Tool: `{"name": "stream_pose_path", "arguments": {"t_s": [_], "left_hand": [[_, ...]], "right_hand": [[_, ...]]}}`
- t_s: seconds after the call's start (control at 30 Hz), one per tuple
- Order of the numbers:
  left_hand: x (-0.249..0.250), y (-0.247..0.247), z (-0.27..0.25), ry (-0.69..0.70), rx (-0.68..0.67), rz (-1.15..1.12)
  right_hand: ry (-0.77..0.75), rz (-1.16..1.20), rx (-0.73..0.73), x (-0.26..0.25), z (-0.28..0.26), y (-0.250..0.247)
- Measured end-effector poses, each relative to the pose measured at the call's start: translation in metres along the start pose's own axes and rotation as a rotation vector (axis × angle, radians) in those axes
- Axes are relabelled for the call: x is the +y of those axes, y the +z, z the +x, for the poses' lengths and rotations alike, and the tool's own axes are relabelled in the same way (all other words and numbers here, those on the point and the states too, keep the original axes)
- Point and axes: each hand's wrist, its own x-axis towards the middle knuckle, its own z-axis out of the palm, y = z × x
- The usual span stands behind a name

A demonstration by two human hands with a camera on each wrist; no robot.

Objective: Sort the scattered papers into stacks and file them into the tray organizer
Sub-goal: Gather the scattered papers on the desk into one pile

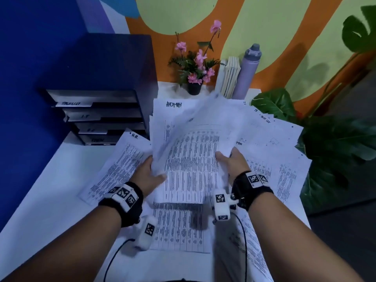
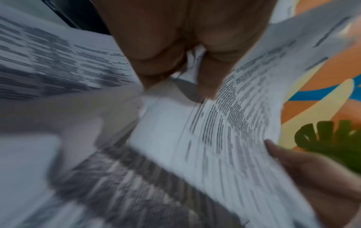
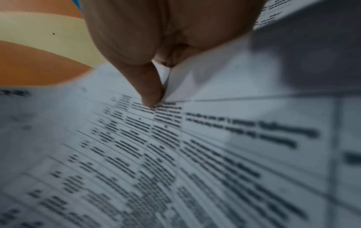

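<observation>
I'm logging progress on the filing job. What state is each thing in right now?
Left hand: grips the held sheets' left edge.
Right hand: grips their right edge.
Held sheets: lifted off the table, bowed.
Other papers: scattered flat.
Tray organizer: upright, labelled trays.
Bottle: upright, capped.

Mural wall (image 1: 264, 27), white table (image 1: 50, 190), plant (image 1: 335, 139)

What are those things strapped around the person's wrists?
Both forearms are bare, with no sleeves. Each wrist wears a black fabric band carrying white blocks printed with black-and-white square codes. A white coded module hangs under each wrist, and thin black cables trail back from them.
</observation>
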Motion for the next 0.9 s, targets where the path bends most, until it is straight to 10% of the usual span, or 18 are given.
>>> {"name": "stream_pose_path", "arguments": {"t_s": [0.27,0.47,0.67,0.9], "left_hand": [[-0.062,-0.004,0.005,-0.345,0.081,0.319],[-0.074,0.002,0.002,-0.254,-0.048,0.182],[-0.087,-0.064,0.035,-0.206,0.365,0.666],[-0.118,-0.107,0.053,-0.411,0.254,0.791]], "right_hand": [[0.046,-0.249,0.025,0.04,-0.057,0.037],[0.023,-0.403,0.052,0.055,-0.073,0.065],[0.038,-0.198,0.013,0.052,-0.064,0.0],[0.178,-0.852,0.206,0.071,-0.06,-0.075]]}}
